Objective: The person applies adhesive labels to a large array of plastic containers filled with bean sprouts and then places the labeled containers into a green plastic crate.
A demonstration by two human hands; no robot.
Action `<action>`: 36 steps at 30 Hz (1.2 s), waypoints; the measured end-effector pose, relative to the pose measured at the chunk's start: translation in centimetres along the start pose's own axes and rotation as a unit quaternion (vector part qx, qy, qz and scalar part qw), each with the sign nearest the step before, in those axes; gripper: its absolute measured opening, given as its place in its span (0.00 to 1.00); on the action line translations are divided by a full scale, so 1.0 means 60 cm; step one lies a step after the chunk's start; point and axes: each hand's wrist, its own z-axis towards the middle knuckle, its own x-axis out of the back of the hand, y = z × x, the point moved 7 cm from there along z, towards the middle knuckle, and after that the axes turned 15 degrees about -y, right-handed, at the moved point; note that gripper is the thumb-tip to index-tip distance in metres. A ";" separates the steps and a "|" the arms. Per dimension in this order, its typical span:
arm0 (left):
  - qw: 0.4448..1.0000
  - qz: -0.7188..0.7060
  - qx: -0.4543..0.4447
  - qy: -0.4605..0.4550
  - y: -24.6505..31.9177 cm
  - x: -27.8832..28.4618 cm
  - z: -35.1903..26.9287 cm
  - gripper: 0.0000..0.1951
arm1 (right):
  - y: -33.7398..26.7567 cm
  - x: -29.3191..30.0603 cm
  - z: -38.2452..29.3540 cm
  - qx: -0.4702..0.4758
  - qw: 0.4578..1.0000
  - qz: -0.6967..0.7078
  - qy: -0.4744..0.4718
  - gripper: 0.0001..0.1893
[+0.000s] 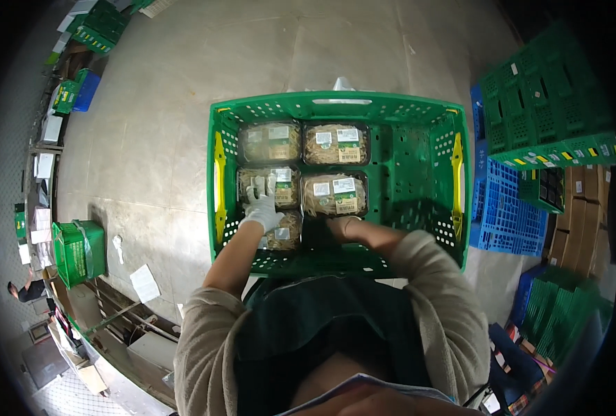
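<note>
A green plastic crate (407, 96) with yellow handles stands before me. Inside it, several film-wrapped black trays of pale, strand-like food lie in two columns at the left and middle. My left hand (262, 208), in a white glove, rests with spread fingers on the middle tray of the left column (286, 195). Partly under that wrist is the nearest left tray (286, 236). My right hand (343, 229) reaches down beside the near edge of a middle-column tray (334, 195); its fingers are lost in shadow. Two more trays, the far left (270, 143) and far middle (335, 145), lie beyond.
At right stand stacked green crates (547, 104), a blue plastic pallet (511, 208) and cardboard boxes (576, 208). A smaller green crate (79, 252) sits on the concrete floor at left, near a paper sheet (145, 283). Another person (29, 289) is at far left.
</note>
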 end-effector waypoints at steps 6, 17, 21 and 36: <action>0.990 0.025 -0.104 0.094 -0.012 0.019 -0.020 0.46 | 0.005 0.035 0.082 -0.073 0.990 -0.086 -0.086 0.33; 0.844 0.191 -0.500 0.041 0.108 -0.057 -0.046 0.30 | -0.195 -0.335 -0.387 -0.121 0.461 0.446 0.758 0.11; 0.817 0.106 -0.566 -0.015 0.117 -0.056 -0.087 0.28 | -0.428 -0.605 -0.310 -0.338 0.453 0.531 0.632 0.18; 0.470 0.141 -0.812 -0.315 0.010 -0.708 -0.806 0.17 | -1.441 -1.108 -0.170 -0.696 -0.103 0.457 0.543 0.14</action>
